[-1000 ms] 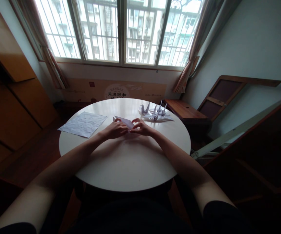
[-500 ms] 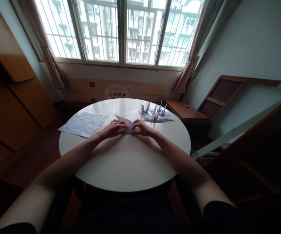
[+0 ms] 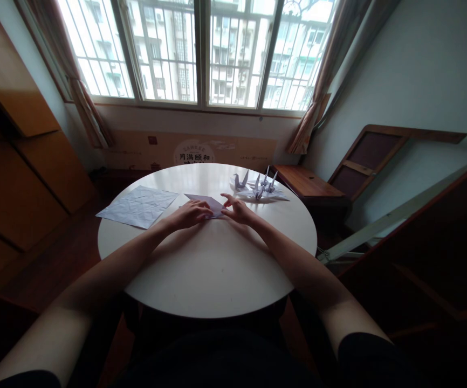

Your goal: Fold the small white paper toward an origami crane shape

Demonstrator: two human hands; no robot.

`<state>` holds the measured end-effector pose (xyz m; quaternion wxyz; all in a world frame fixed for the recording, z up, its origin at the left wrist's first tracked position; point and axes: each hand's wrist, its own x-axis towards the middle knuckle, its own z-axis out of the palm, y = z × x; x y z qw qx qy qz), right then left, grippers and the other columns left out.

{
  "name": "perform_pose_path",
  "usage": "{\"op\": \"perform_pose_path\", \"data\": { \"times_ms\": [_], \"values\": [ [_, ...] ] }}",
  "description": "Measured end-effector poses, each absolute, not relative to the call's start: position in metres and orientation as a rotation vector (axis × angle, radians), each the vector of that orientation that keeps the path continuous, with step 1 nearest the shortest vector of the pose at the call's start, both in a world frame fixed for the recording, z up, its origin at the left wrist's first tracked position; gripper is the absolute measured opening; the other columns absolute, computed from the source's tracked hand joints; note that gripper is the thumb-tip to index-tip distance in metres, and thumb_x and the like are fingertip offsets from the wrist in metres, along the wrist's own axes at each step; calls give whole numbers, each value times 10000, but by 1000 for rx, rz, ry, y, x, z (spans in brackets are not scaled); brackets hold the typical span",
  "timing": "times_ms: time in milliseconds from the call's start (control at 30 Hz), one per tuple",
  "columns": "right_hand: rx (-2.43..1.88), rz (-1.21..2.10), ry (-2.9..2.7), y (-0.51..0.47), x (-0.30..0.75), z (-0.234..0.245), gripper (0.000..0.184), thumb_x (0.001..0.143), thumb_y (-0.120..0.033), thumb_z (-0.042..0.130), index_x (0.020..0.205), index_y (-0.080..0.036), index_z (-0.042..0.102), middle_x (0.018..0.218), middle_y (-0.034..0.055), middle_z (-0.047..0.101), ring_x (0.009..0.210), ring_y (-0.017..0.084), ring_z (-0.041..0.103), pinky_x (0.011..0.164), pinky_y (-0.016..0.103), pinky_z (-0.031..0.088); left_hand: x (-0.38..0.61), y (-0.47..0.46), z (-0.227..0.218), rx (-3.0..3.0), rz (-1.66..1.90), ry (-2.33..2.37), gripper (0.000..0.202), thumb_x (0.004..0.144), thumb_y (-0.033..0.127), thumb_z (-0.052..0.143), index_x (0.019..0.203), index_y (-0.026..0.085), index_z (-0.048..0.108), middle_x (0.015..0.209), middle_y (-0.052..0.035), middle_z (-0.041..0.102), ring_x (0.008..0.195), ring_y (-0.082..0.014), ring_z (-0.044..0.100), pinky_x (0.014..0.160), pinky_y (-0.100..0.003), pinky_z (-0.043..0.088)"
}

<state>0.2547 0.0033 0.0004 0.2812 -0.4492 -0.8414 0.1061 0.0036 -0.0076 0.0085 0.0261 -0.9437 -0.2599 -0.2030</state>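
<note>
Right hand [image 3: 238, 210] has opened, index and thumb now spread at the right end of the paper [image 3: 212, 201] toward the table [image 3: 217, 269]'s far edge, left hand [image 3: 189, 214] curled over it, pinch unclear, so folding looks unfinished.

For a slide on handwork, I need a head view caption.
Left hand and right hand at folded paper, between creased sheet and paper cranes on a table.
</note>
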Motion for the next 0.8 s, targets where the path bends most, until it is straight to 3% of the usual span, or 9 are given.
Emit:
{"op": "perform_pose_path", "data": {
  "times_ms": [133,233,400,567,700,800],
  "values": [
    [-1343,232,-2255,-2,255,8,332,842,-194,652,1172,-179,686,963,67,751,892,208,693,818,306,477,3,-7,7,-2956,-621,-747,257,950,156,515,1096,223,715,1102,-72,699,956,-209,660,868,-326,481],
    [-1415,192,-2251,-5,253,11,196,835,-202,654,1009,-193,744,915,50,753,851,192,688,768,278,463,2,-6,6,-2971,-622,-716,262,965,167,487,1088,218,713,1115,-77,702,984,-212,663,867,-317,480],
    [-1446,170,-2206,-7,248,8,163,812,-163,661,951,-180,745,848,48,740,775,175,665,734,270,441,4,-8,9,-2963,-578,-751,268,970,197,466,1096,217,703,1104,-89,702,978,-214,668,835,-308,490],
    [-1186,208,-2283,-3,249,0,122,790,-124,678,881,-155,754,819,51,687,722,147,614,681,245,424,5,-14,13,-2827,-446,-1020,245,941,237,509,1152,232,633,1111,-78,667,939,-235,668,812,-340,506],
    [-1086,284,-2326,-4,250,1,109,822,-151,669,863,-144,769,804,49,660,676,123,579,660,238,415,5,-14,13,-2719,-508,-1187,441,885,298,609,1310,231,510,1217,-95,577,905,-235,661,777,-346,525],
    [-1074,338,-2333,-6,250,4,124,843,-170,661,865,-128,775,811,58,660,666,118,573,662,242,418,4,-12,12,-2677,-495,-1160,482,879,274,622,1347,227,518,1252,-111,539,977,-255,636,835,-371,517]
  ]
}}
